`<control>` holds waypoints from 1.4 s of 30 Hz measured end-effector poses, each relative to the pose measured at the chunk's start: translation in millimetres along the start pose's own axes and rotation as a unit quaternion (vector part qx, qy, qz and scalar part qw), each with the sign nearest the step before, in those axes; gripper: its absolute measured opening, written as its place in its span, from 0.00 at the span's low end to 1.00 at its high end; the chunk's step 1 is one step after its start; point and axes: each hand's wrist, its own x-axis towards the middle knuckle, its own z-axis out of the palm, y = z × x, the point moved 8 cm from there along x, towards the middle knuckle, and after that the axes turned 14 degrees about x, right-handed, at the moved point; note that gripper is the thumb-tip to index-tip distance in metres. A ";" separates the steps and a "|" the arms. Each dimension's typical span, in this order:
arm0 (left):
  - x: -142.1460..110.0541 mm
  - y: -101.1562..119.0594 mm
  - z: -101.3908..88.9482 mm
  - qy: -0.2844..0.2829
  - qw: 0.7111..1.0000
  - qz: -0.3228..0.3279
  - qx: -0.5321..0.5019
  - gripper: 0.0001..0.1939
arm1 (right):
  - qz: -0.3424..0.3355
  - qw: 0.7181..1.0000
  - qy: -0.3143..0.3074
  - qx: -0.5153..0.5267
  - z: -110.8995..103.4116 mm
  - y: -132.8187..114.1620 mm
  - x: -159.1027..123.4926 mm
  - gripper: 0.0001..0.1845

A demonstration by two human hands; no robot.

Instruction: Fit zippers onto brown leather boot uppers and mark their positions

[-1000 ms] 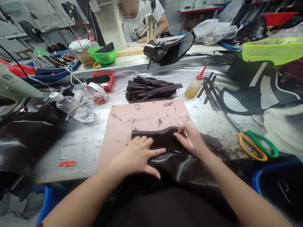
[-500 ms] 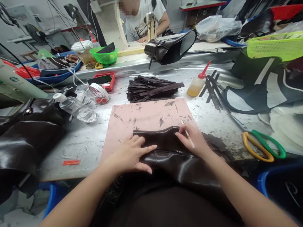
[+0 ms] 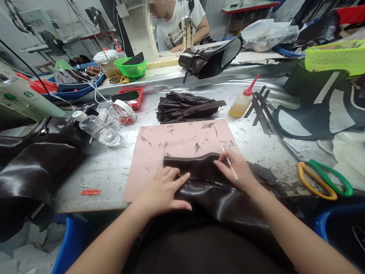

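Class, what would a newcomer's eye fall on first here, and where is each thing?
Probably the scissors, their orange and green handles bright at the near right of the metal-topped table. Then the glossy dark-brown leather under the left hand and right hand, lying partly over the pink mat. Just beyond the mat sits a bundle of dark strips.

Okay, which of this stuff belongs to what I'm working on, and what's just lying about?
Seemingly in use:
- dark leather piece, under the left hand
- white stick, in the right hand
- pink mat, under the leather

Apparently lying about:
- scissors
- clear bottle
- phone
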 end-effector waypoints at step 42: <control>-5.0 -1.1 3.4 -0.016 1.000 -0.009 -0.001 0.49 | -0.006 1.000 -0.004 -0.004 0.6 1.7 -0.1 0.08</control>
